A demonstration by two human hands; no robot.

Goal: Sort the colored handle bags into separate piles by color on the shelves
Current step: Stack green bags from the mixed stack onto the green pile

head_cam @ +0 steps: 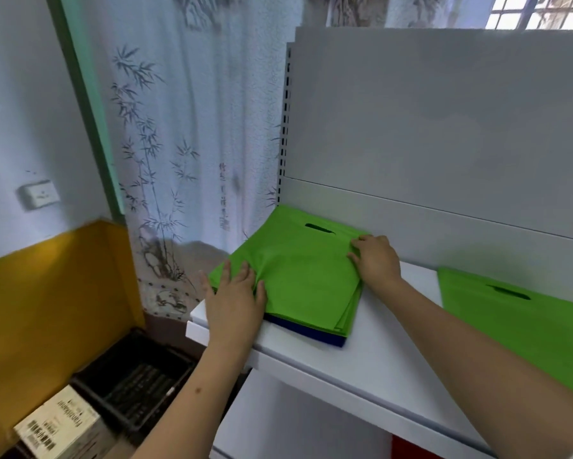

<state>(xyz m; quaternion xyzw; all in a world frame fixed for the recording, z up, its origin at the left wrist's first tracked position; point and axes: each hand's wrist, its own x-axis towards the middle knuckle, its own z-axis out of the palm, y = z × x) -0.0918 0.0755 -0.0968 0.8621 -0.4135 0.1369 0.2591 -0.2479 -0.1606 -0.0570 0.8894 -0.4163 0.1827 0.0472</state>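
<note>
Two bare forearms reached up from the bottom edge to the white shelf (371,352). The left hand (235,299) lay flat, fingers spread apart, on the near left corner of a green handle-bag stack (298,276), bunching the cloth a little. The right hand (376,260) pinched the stack's right edge, fingers curled on the fabric. A dark blue bag (311,336) showed beneath. At three o'clock, well apart, lay another green handle bag (523,323). At seven o'clock sat a black crate (139,379).
</note>
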